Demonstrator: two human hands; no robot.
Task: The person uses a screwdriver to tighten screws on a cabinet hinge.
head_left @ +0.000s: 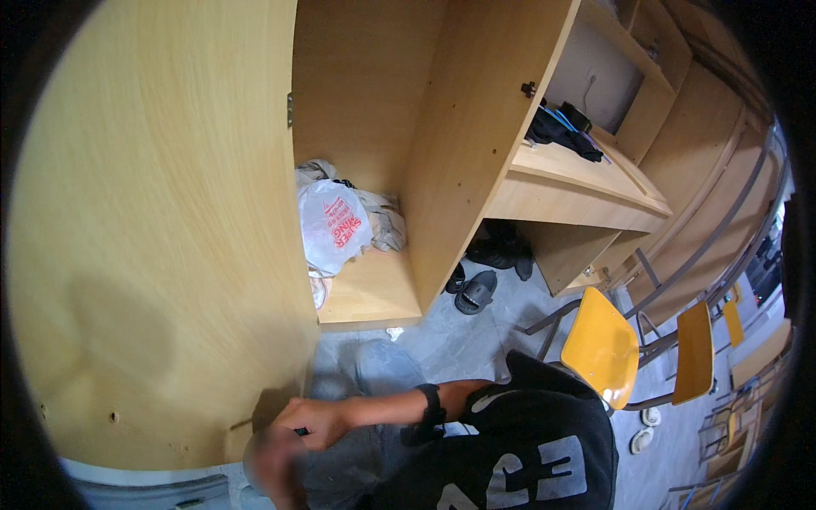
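Observation:
In from the lower right, out of a black short sleeve, reaches my right arm with a black band at the wrist. My right hand [316, 422] is closed, its fingers curled near the lower edge of the pale wooden cabinet door [161, 229]. A small dark thing [300, 432] shows at its fingers, too small to name. Directly below and touching or overlapping it, a smeared skin-coloured patch appears to be my left hand [276, 463]; its fingers cannot be made out. Beyond the door, the open cabinet [365, 293] holds a white plastic bag [333, 228] with red print, on crumpled pale cloth [387, 225].
A desk [586, 187] with black items on top stands right of the cabinet. Dark slippers [476, 292] and a black bag-like bundle [501, 248] lie beneath it. A yellow chair [600, 347] stands to the right, with pale shoes [642, 439] on the grey floor [501, 336] beyond.

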